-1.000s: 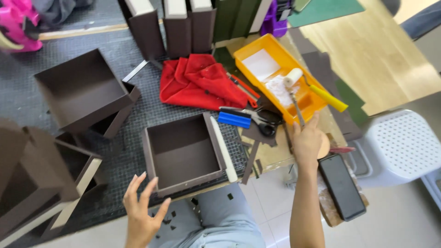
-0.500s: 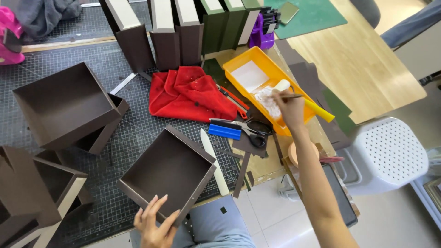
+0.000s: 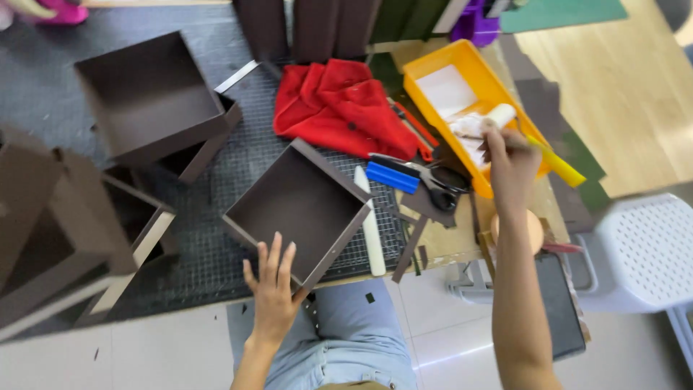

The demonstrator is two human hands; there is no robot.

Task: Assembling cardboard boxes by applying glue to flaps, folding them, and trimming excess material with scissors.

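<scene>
1. The left hand is resting with fingers spread flat against the near edge of the open dark brown cardboard box on the gridded worktop.
2. The right hand is closing around the yellow-handled paint roller lying in the yellow plastic tray.

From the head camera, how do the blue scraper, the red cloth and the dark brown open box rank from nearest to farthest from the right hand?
Measured from the right hand, which is at the yellow tray:
1. Blue scraper, just to its left, beside the scissors.
2. Red cloth, farther left and toward the table's back.
3. Dark brown open box, farthest, at the front edge under the left hand.
</scene>
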